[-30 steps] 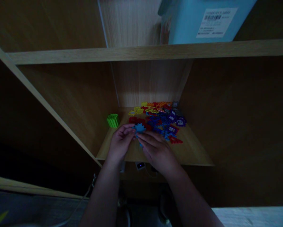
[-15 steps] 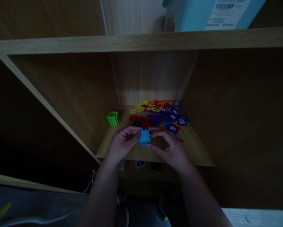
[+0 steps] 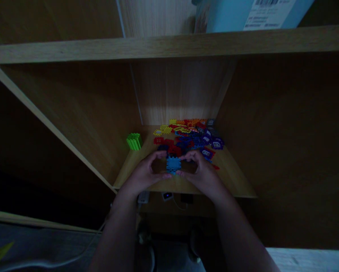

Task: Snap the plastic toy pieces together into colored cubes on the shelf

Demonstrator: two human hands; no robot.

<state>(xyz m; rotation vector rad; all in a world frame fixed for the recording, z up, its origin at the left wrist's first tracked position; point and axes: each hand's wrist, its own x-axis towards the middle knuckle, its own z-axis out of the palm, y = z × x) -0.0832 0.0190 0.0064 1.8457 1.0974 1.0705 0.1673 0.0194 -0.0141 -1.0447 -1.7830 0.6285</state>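
Observation:
A small stack of light blue interlocking plastic tiles (image 3: 173,164), with notched edges, is between my two hands over the front part of the shelf. My left hand (image 3: 147,172) curves round its left side, thumb at the lower corner and fingers by the upper one. On the other side, my right hand (image 3: 200,170) grips the right corners between thumb and fingertips. Just beyond lie loose red tiles (image 3: 165,142) and dark blue and purple tiles (image 3: 198,140), some with window patterns.
A bright green tile stack (image 3: 134,141) stands near the left wall. Yellow tiles (image 3: 166,129) and orange tiles (image 3: 196,122) lie at the back. An upper shelf board (image 3: 169,46) crosses above, bearing a light blue box (image 3: 228,17). Below the shelf (image 3: 237,181) are a power adapter (image 3: 167,196) and cable.
My left thumb has slid off the top face of the light blue stack to its lower edge. My left fingers have straightened, and the stack's layered edge shows more.

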